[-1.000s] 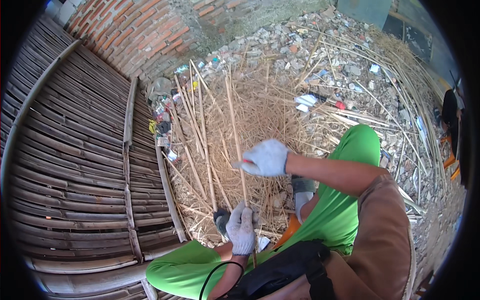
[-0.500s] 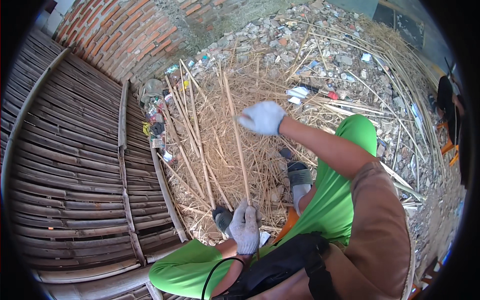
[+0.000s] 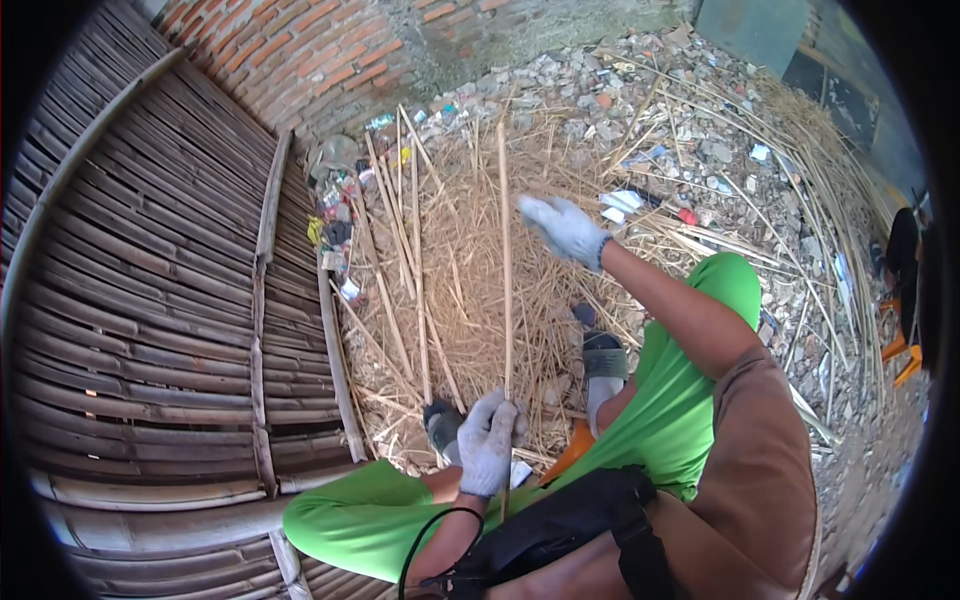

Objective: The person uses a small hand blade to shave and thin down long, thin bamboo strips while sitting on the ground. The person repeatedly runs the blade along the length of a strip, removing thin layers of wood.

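Left of your left hand [image 3: 487, 442] stands a big woven bamboo panel [image 3: 150, 300], its slats running across and its edge rail [image 3: 338, 350] close beside your left knee; that side gives you no room to swing.

Your left hand, gloved in white, is closed round the near end of a long thin bamboo strip [image 3: 505, 250], low by your knees. From that grip the strip runs straight away from you over the heap of straw-like shavings [image 3: 470, 270], its far tip near the rubble at the foot of the brick wall [image 3: 330, 50]. You can expect it to be light, springy and whippy, likely to bend under its own length, with splintery edges, so the gloves matter. Hold it as you do, near the end, and add a second grip further up to steady it.

Your right hand [image 3: 565, 228], also gloved, is just to the right of the strip and well beyond the left; its fingers look loosely spread and it seems not to touch the strip.

Beyond and right of that hand lie loose bamboo canes [image 3: 790, 250] on stony ground, where there is more open room.
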A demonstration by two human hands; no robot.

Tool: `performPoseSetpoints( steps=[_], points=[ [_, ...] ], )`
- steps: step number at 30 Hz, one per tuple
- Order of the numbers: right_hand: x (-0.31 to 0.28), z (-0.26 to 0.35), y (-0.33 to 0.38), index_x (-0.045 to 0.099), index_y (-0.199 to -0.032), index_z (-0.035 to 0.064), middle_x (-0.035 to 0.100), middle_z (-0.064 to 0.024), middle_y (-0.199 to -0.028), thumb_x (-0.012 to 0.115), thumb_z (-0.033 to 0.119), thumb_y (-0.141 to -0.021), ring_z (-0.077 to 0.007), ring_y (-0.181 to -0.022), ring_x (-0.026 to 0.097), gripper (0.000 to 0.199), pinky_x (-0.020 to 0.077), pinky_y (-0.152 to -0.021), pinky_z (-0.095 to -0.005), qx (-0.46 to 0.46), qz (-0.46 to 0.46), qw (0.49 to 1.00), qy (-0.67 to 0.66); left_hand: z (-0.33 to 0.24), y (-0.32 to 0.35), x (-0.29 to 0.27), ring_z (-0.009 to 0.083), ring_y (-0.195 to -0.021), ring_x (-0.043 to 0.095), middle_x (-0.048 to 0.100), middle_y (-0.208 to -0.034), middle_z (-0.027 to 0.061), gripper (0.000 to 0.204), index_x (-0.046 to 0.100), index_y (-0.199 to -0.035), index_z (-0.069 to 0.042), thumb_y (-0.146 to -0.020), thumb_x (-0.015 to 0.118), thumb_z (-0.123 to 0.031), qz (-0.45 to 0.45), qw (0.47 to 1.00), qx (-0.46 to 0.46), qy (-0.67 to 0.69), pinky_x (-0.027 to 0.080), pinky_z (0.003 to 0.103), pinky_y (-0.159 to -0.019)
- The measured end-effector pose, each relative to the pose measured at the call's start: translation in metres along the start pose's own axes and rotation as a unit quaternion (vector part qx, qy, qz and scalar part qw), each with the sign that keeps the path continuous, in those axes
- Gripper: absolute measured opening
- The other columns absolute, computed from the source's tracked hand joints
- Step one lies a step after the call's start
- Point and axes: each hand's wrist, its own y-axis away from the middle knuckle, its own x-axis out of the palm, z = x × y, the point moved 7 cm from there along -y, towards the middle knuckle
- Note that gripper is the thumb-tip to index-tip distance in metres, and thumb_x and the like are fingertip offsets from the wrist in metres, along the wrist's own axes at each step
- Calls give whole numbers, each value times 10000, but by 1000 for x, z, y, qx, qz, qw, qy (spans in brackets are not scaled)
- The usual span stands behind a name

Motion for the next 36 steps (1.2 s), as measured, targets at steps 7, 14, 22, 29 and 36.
performPoseSetpoints(
  steps=[7,14,22,29,36],
  points=[
    [5,27,0,633,-1210,53,572,20,-731,760,526,-1014,-90,-558,532,528,440,-488,-283,56,-61,986,-148,-31,-12,1,88,-841,678,740,-1090,56,413,595,-1430,19,-1115,654,-242,95,995,-8,-35,574,239,-679],
    [42,45,21,612,-1100,83,528,27,-672,755,536,-1018,-99,-510,497,482,412,-454,-303,21,3,982,-187,-60,-23,-1,68,-718,641,674,-847,-3,266,652,-1265,-21,-1122,621,-243,86,990,-12,-108,559,249,-631],
    [103,50,75,605,-1070,72,547,19,-668,734,444,-1050,-99,-527,519,394,439,-475,-301,51,154,975,-152,-68,-36,-2,64,-664,602,683,-935,8,319,607,-1355,-21,-1138,594,-255,70,996,-17,-52,519,240,-569],
    [86,49,47,623,-1064,77,539,33,-686,686,438,-1065,-93,-518,486,366,399,-465,-293,11,114,979,-166,-62,-39,4,75,-629,568,654,-895,4,325,602,-1370,-15,-1131,608,-235,43,999,-12,-13,443,231,-515],
    [99,50,67,680,-1099,18,732,-200,-835,585,622,-1059,-382,-764,730,613,589,-738,-467,-214,71,963,150,-66,-45,-6,85,-553,537,646,-833,11,271,613,-1309,-27,-1125,596,-225,-29,999,17,18,416,250,-459]
  ],
)
